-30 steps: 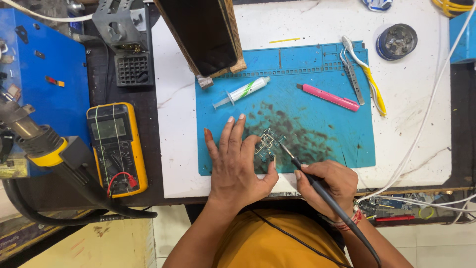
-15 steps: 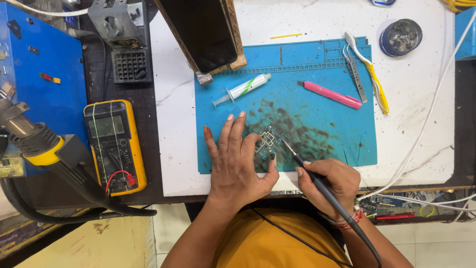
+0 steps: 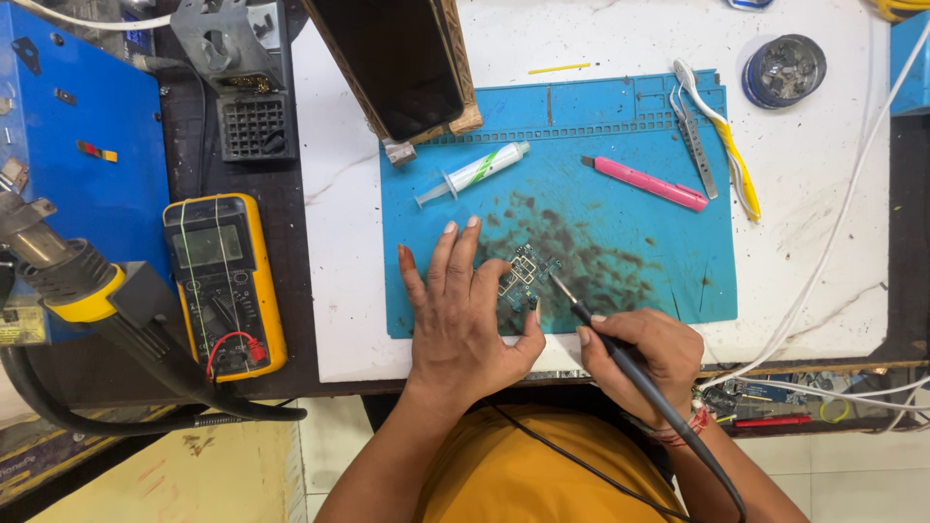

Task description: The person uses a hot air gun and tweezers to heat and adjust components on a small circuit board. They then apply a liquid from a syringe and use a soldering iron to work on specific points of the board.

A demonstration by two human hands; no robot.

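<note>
The left hand lies flat and open on the blue mat, fingers steadying the small circuit board. The right hand has its grip closed pen-fashion on the soldering iron, tip touching the board's right edge.

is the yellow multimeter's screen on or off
Cannot tell: the multimeter lies face up, but its screen looks grey and no digits can be made out.
</note>
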